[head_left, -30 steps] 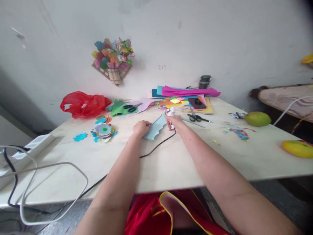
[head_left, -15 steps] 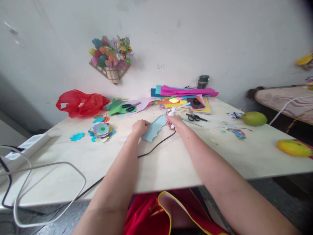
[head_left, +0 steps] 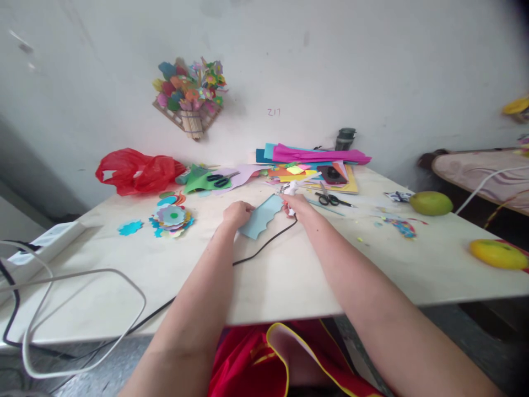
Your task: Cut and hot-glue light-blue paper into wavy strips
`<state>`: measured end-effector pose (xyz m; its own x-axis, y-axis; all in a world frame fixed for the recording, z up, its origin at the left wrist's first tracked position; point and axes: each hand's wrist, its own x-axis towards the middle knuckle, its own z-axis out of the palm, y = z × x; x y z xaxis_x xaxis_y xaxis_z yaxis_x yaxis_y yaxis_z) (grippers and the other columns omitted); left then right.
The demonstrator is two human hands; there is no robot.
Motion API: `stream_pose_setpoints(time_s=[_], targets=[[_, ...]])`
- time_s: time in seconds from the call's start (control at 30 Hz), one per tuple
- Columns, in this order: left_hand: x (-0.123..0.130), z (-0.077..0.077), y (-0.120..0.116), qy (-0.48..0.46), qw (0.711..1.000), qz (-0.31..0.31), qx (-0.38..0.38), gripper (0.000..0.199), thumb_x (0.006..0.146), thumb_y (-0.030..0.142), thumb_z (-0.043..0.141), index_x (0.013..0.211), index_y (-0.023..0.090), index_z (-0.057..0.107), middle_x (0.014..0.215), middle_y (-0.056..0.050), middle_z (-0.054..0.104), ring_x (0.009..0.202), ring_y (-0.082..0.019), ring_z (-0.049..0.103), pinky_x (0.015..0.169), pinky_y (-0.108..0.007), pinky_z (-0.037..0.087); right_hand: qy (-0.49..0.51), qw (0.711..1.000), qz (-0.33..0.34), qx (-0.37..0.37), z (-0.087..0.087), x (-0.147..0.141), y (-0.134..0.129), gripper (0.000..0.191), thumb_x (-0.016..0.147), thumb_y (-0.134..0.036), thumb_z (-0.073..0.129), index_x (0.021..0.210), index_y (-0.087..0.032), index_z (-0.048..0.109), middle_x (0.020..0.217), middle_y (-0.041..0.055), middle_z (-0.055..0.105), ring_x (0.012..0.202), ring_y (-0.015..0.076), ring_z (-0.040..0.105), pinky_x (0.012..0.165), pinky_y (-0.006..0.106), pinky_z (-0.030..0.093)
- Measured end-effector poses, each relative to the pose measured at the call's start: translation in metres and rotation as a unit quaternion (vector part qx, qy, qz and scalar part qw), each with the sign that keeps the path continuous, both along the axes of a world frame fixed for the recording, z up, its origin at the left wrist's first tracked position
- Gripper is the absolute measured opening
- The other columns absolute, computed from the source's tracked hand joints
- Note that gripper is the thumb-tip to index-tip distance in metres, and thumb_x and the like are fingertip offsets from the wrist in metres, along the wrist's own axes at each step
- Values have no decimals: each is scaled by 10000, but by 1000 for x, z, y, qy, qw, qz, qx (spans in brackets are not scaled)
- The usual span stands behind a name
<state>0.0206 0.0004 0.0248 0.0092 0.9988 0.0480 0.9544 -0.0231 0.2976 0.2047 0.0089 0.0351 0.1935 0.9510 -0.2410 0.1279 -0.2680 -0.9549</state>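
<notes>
A pale blue sheet [head_left: 262, 216], with one scalloped long edge and one straight one, lies between my hands on the table. At its left end, my left hand [head_left: 238, 213] has its fingers closed on the sheet's edge. My right hand [head_left: 296, 205] is wrapped round a white hot glue gun [head_left: 292, 188], and a pale glue stick [head_left: 309, 178] juts out behind it. The gun's nozzle is beside the sheet's far right corner; whether it touches is too small to tell. A black cord [head_left: 268, 242] trails from the gun toward me, passing beneath my left forearm.
On the left are stacked flower cutouts [head_left: 171, 216], a blue cutout [head_left: 130, 227], a red plastic bag [head_left: 136, 172] and a power strip [head_left: 52, 242]. Black scissors [head_left: 329, 198] lie right of the gun. Coloured sheets [head_left: 318, 154] line the back; mangoes [head_left: 431, 203] sit on the right.
The view has shifted very slightly. Both hands, the sheet and the glue gun stay practically where they were.
</notes>
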Motion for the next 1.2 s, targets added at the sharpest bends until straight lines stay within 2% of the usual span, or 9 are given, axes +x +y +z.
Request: stream_pose_setpoints(time_s=[0.27,1.2], targets=[[-2,-4,3,6,1000,-8,6,335,755,273,488,1034,353,656,1078,18,648,967,-199,587,817,-301,457,6,1000,4,0,-3,-1,5,235,793,-320,581,675,-151,469,410,-56,430,309,62,389,333,195,375],[-1,-1,1,7,1000,-10,3,345,753,268,482,1039,355,654,1068,15,654,964,-205,590,807,-303,461,-4,999,46,-1,-6,-1,2,262,773,-318,612,644,-166,442,357,-69,404,306,65,381,345,185,375]])
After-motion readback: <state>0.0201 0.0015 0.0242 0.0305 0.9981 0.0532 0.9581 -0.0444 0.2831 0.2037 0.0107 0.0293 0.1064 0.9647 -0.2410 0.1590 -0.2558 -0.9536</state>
